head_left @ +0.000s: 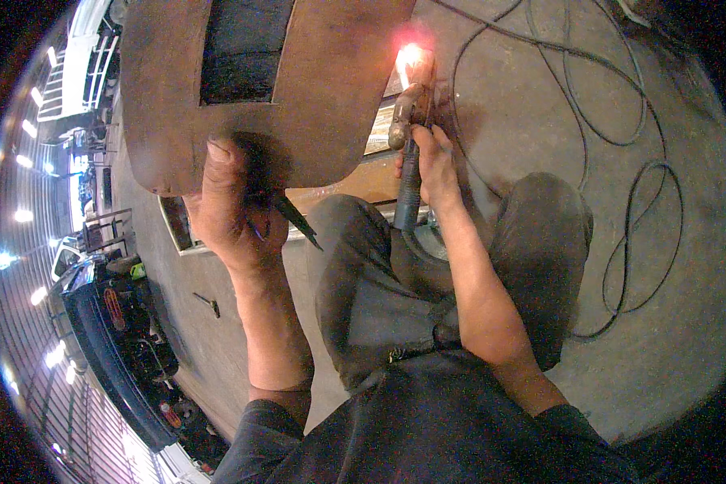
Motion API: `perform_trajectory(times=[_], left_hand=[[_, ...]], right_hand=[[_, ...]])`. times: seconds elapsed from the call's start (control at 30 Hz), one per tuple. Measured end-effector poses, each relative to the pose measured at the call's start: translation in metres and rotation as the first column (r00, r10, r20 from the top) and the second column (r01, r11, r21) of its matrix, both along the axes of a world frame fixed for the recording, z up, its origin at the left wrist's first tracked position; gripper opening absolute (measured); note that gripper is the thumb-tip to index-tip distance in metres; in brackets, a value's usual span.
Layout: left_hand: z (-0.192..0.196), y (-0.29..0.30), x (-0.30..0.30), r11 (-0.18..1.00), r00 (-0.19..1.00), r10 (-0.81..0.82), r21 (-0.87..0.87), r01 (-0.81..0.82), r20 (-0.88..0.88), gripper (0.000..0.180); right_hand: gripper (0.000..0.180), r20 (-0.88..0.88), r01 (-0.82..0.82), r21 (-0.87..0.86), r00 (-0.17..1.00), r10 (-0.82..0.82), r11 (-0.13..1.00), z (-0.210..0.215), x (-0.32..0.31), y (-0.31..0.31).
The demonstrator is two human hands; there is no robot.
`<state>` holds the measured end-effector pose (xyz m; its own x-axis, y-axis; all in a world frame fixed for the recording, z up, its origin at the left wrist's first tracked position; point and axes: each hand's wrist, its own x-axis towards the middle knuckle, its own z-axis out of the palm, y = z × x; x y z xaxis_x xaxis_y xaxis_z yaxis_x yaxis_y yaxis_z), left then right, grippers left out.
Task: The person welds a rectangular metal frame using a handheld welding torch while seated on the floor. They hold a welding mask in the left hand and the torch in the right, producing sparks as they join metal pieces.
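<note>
My left hand point(238, 206) is closed round the lower edge of a brown hand-held welding shield point(165, 121), thumb on the near face. A dark rectangular window point(246, 52) is set in the shield. A dark pointed piece point(300, 222) sticks out beside the left fingers; what it belongs to is hidden. My right hand point(437, 169) is wrapped round the black ribbed handle of a welding electrode holder point(409, 181). Past its worn jaw end, a bright white-red glow point(412, 56) hides the tip. A brown framed workpiece point(343, 179) lies beneath, partly covered by the shield.
Dark cables point(626, 234) lie in loops on the concrete floor point(532, 105) to the right. A small hammer point(207, 304) rests on the floor at left. Farther left stands a dark vehicle point(117, 347). My bent knees point(540, 234) flank the right forearm.
</note>
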<state>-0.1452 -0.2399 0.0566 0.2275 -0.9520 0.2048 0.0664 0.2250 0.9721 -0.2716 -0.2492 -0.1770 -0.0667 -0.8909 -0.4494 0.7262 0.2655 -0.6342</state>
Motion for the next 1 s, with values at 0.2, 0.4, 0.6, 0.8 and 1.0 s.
perform_trajectory(times=[0.2,0.4,0.6,0.8,1.0], left_hand=[[-0.001,0.004,0.004,0.995,0.993,-0.097,0.021,0.095,0.069,0.036],[-0.01,0.015,-0.01,0.974,0.943,-0.223,0.083,0.209,0.247,0.056],[-0.009,0.025,-0.02,0.904,0.911,-0.38,0.273,0.329,0.16,0.061],[-0.011,0.027,-0.026,0.905,0.913,-0.378,0.27,0.329,0.155,0.058],[-0.014,0.024,-0.019,0.877,0.899,-0.429,0.284,0.389,0.093,0.059]], right_hand=[[0.029,-0.031,-0.035,0.062,0.999,0.037,0.997,0.005,-0.004,-0.002],[0.046,0.276,0.286,-0.135,0.93,-0.241,0.949,-0.053,0.023,0.005],[0.054,0.57,0.322,-0.091,0.793,-0.216,0.942,-0.078,0.024,0.007],[0.053,0.371,0.263,-0.084,0.903,-0.215,0.961,-0.054,0.007,0.013],[0.051,0.296,0.234,-0.074,0.933,-0.203,0.969,-0.047,0.005,0.016]])
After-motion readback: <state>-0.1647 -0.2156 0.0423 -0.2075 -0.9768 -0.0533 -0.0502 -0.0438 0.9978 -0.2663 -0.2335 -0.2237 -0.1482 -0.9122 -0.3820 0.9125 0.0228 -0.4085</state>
